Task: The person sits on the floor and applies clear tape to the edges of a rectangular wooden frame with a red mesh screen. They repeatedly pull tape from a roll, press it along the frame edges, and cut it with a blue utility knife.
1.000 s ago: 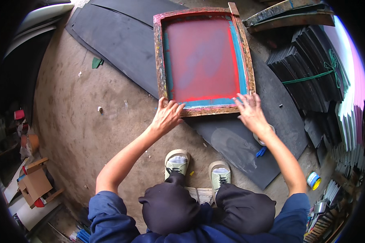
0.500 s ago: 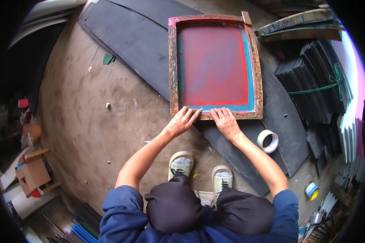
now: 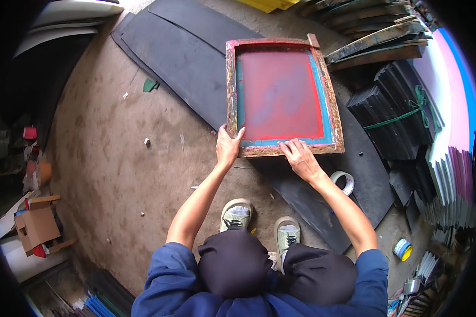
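Note:
A wooden screen-printing frame (image 3: 337, 127), its mesh stained red inside a teal border, lies ahead of me on dark sheets. At its near left corner my left hand (image 3: 228, 148) grips the side rail, with the thumb on the inner side and the fingers outside. My right hand (image 3: 302, 160) is curled over the near rail, right of the middle, with fingertips at the teal edge. Its thumb is partly hidden. Beneath the frame are large black sheets (image 3: 180, 58) laid across the floor. A roll of pale tape (image 3: 349, 183) stands beside my right forearm.
Bundled black sheets (image 3: 391, 105) tied with green string stand at the right, near worn wooden frames (image 3: 373, 42). A blue-and-yellow can (image 3: 403, 249) is at the lower right. A cardboard box (image 3: 38, 228) sits at the left. Small scraps, including a green piece (image 3: 150, 85), dot the floor.
My left hand has moved left from the near rail to the frame's near left corner and now grips the side. My right hand stays on the near rail. The view has shifted slightly.

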Action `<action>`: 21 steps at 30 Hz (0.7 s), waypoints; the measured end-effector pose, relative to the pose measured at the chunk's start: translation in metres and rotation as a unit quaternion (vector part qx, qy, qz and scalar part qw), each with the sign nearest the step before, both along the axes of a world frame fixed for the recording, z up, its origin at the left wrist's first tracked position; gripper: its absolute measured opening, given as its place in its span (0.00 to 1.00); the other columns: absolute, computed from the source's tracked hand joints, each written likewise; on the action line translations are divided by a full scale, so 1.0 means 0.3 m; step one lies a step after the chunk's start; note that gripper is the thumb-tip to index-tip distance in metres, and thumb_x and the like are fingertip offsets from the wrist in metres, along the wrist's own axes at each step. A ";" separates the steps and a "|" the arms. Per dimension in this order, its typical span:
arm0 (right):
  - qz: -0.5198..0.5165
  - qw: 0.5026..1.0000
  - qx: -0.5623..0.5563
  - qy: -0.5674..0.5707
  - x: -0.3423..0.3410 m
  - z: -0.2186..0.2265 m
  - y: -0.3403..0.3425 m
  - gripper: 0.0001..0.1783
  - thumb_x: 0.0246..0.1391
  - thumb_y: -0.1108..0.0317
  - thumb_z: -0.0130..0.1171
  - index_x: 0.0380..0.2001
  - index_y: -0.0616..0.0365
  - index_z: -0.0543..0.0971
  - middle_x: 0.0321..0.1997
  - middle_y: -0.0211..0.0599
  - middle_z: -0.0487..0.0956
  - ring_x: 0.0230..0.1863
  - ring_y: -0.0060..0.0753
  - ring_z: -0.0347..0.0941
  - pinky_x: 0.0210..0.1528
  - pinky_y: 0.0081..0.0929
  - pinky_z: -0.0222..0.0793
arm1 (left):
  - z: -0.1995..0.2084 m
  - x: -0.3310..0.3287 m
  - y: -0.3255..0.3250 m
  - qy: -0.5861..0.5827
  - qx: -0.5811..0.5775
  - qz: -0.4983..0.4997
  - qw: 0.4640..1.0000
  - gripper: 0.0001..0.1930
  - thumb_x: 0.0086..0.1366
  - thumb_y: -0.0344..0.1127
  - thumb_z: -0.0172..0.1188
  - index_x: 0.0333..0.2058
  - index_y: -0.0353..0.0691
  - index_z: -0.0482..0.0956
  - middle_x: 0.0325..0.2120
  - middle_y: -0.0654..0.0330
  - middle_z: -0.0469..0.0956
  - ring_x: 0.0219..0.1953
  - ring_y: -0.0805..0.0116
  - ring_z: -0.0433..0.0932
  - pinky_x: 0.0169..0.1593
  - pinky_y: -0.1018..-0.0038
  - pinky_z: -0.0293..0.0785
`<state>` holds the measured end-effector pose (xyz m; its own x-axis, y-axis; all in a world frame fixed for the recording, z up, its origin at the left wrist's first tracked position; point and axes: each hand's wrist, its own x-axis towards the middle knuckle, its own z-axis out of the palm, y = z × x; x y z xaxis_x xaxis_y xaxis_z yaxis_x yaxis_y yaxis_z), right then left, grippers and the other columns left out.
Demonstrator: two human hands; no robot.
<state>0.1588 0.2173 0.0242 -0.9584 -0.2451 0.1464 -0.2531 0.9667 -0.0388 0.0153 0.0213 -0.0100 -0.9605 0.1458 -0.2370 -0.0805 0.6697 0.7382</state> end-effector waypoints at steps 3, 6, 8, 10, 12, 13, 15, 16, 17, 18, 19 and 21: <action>-0.003 1.000 -0.011 0.007 -0.011 0.135 0.007 0.24 0.44 0.73 0.51 0.49 0.62 0.69 0.41 0.41 0.72 0.48 0.38 0.66 0.51 0.34 0.61 | 0.049 -0.055 -0.023 -0.076 0.075 -0.012 0.994 0.32 0.46 0.47 0.63 0.43 0.26 0.68 0.35 0.43 0.77 0.42 0.56 0.76 0.48 0.68 0.68; -0.005 1.000 0.005 0.018 -0.022 0.259 0.005 0.25 0.42 0.72 0.53 0.49 0.59 0.70 0.44 0.40 0.71 0.50 0.37 0.64 0.56 0.38 0.56 | 0.100 -0.094 -0.037 -0.143 0.125 -0.013 0.982 0.32 0.44 0.45 0.62 0.43 0.25 0.69 0.37 0.42 0.76 0.42 0.57 0.76 0.47 0.67 0.69; -0.026 0.997 0.053 0.046 -0.025 0.325 0.011 0.28 0.41 0.70 0.57 0.50 0.57 0.69 0.48 0.40 0.68 0.53 0.38 0.61 0.58 0.41 0.51 | 0.133 -0.059 -0.034 -0.122 0.138 0.036 0.982 0.34 0.42 0.46 0.64 0.43 0.25 0.69 0.37 0.42 0.76 0.41 0.54 0.76 0.47 0.67 0.70; -0.064 0.986 0.122 0.093 -0.031 0.387 0.010 0.32 0.37 0.67 0.64 0.51 0.55 0.69 0.52 0.41 0.64 0.56 0.40 0.57 0.61 0.42 0.45 | 0.190 -0.013 -0.029 -0.088 0.140 0.079 0.983 0.34 0.42 0.46 0.64 0.43 0.25 0.68 0.37 0.42 0.76 0.42 0.53 0.76 0.48 0.66 0.69; -0.188 0.974 -0.011 0.122 -0.046 0.467 -0.036 0.44 0.34 0.66 0.68 0.57 0.54 0.59 0.58 0.44 0.56 0.61 0.46 0.49 0.62 0.43 0.42 | 0.269 0.028 -0.031 -0.039 0.168 0.148 0.974 0.28 0.45 0.43 0.63 0.41 0.27 0.70 0.36 0.48 0.76 0.37 0.62 0.76 0.43 0.69 0.70; -0.246 0.952 -0.086 0.161 -0.064 0.501 -0.074 0.46 0.34 0.66 0.68 0.58 0.53 0.56 0.59 0.46 0.55 0.61 0.47 0.48 0.62 0.43 0.42 | 0.302 0.026 -0.035 -0.028 0.188 0.165 0.968 0.29 0.46 0.43 0.64 0.42 0.27 0.69 0.37 0.47 0.76 0.38 0.62 0.76 0.44 0.69 0.70; -0.280 0.879 -0.271 0.274 -0.115 0.493 -0.145 0.52 0.35 0.67 0.67 0.61 0.54 0.48 0.60 0.49 0.52 0.62 0.51 0.45 0.62 0.45 0.41 | 0.376 0.022 -0.072 0.005 0.238 0.194 0.952 0.29 0.47 0.42 0.63 0.44 0.26 0.67 0.38 0.47 0.75 0.39 0.61 0.75 0.45 0.69 0.70; -0.323 0.817 -0.414 0.239 -0.141 0.472 -0.171 0.54 0.38 0.62 0.68 0.62 0.55 0.43 0.62 0.50 0.50 0.63 0.50 0.43 0.62 0.46 0.41 | 0.427 0.018 -0.064 0.022 0.274 0.198 0.941 0.29 0.49 0.40 0.62 0.44 0.26 0.66 0.39 0.46 0.74 0.40 0.60 0.75 0.46 0.68 0.69; -0.339 0.691 -0.619 0.155 -0.170 0.494 -0.234 0.55 0.40 0.60 0.67 0.61 0.58 0.40 0.63 0.51 0.48 0.64 0.47 0.43 0.63 0.44 0.39 | 0.472 0.031 -0.062 0.047 0.287 0.220 0.931 0.31 0.48 0.41 0.63 0.45 0.25 0.63 0.39 0.43 0.74 0.41 0.55 0.75 0.47 0.67 0.68; -0.339 0.620 -0.697 0.122 -0.202 0.490 -0.281 0.56 0.41 0.57 0.67 0.61 0.60 0.39 0.64 0.52 0.46 0.65 0.45 0.42 0.63 0.43 0.40 | 0.525 0.058 -0.036 0.067 0.303 0.237 0.921 0.33 0.47 0.42 0.63 0.46 0.25 0.61 0.39 0.40 0.73 0.42 0.50 0.74 0.49 0.65 0.68; -0.342 0.538 -0.764 0.094 -0.240 0.492 -0.326 0.57 0.42 0.55 0.66 0.60 0.63 0.37 0.65 0.53 0.45 0.65 0.42 0.42 0.64 0.41 0.40 | 0.576 0.078 -0.011 0.096 0.334 0.242 0.906 0.32 0.48 0.40 0.62 0.46 0.25 0.61 0.38 0.40 0.73 0.41 0.50 0.74 0.48 0.64 0.68; -0.389 0.534 -0.732 0.167 -0.325 0.544 -0.432 0.54 0.42 0.57 0.65 0.58 0.69 0.40 0.64 0.54 0.47 0.65 0.39 0.46 0.63 0.35 0.47 | 0.651 0.110 0.025 0.135 0.369 0.258 0.882 0.31 0.50 0.36 0.63 0.47 0.26 0.58 0.36 0.40 0.73 0.40 0.51 0.75 0.46 0.63 0.68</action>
